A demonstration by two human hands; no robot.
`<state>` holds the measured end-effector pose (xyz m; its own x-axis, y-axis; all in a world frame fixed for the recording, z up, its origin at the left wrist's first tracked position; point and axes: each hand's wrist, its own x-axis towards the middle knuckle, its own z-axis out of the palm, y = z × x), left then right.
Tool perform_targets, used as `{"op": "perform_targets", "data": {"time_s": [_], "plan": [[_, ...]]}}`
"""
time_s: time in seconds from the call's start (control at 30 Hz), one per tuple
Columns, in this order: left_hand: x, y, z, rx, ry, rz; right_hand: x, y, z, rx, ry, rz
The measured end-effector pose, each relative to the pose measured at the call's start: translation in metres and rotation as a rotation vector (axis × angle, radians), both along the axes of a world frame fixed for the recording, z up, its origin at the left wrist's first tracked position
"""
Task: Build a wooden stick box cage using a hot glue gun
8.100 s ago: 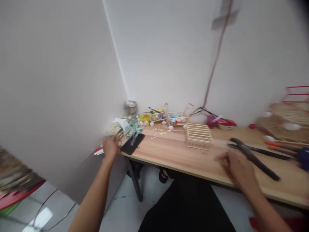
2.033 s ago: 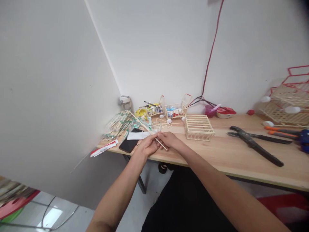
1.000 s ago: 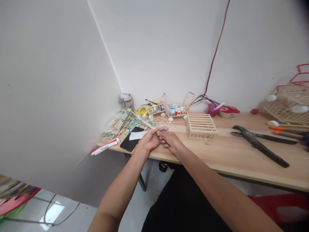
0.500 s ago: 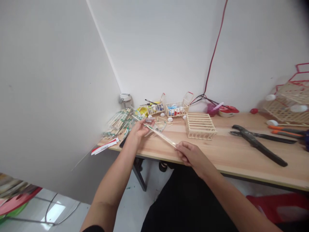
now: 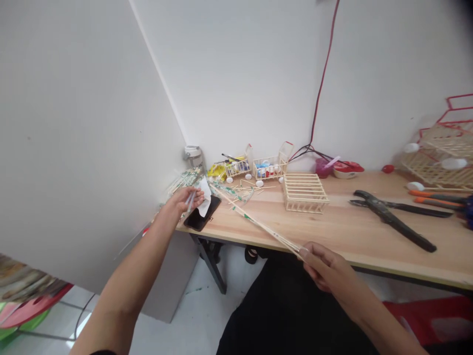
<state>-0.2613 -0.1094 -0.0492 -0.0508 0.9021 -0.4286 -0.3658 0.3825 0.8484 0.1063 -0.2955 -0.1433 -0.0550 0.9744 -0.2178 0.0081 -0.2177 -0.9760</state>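
Several sticks (image 5: 274,233) are now relying on the right hand (image 5: 330,268) alone, which is pinching their ends; the left hand (image 5: 184,198) is drawing away, loosely holding a pale strip (image 5: 191,201).

Long, thin, pale sticks (image 5: 271,230): bare wood, matt, smooth-looking. Rectangular pale slatted box (image 5: 305,192): wooden rods, unvarnished in look, matt. Pale brown tabletop (image 5: 343,236): wood-grain surface, smooth, low satin sheen. Flat black rectangular phone (image 5: 197,222): smooth, glossy face. White sheet (image 5: 205,198): paper, matt, creased. Clear strip wrapper with green print (image 5: 227,189): thin plastic film, shiny, crinkled. Yellow packet (image 5: 217,170): plastic-looking, crumpled, glossy. Purple cup (image 5: 322,167): translucent plastic, smooth. Long-handled black cutting tool (image 5: 401,224): dark, mostly dull; exact material unclear. Black trousers (image 5: 284,305): cloth, matt. Pale grey floor (image 5: 197,303): smooth, faintly glossy. White wall (image 5: 240,74): matt.
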Motion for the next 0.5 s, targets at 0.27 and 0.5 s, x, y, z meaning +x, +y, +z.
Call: {"op": "perform_targets", "data": {"time_s": [0.27, 0.5], "plan": [[-0.023, 0.0, -0.014, 0.024, 0.778, 0.145, -0.015, 0.006, 0.007, 0.009, 0.238, -0.047], [-0.006, -0.001, -0.022, 0.177, 1.032, 0.111, -0.033, 0.022, 0.01, -0.009, 0.391, -0.066]]}}
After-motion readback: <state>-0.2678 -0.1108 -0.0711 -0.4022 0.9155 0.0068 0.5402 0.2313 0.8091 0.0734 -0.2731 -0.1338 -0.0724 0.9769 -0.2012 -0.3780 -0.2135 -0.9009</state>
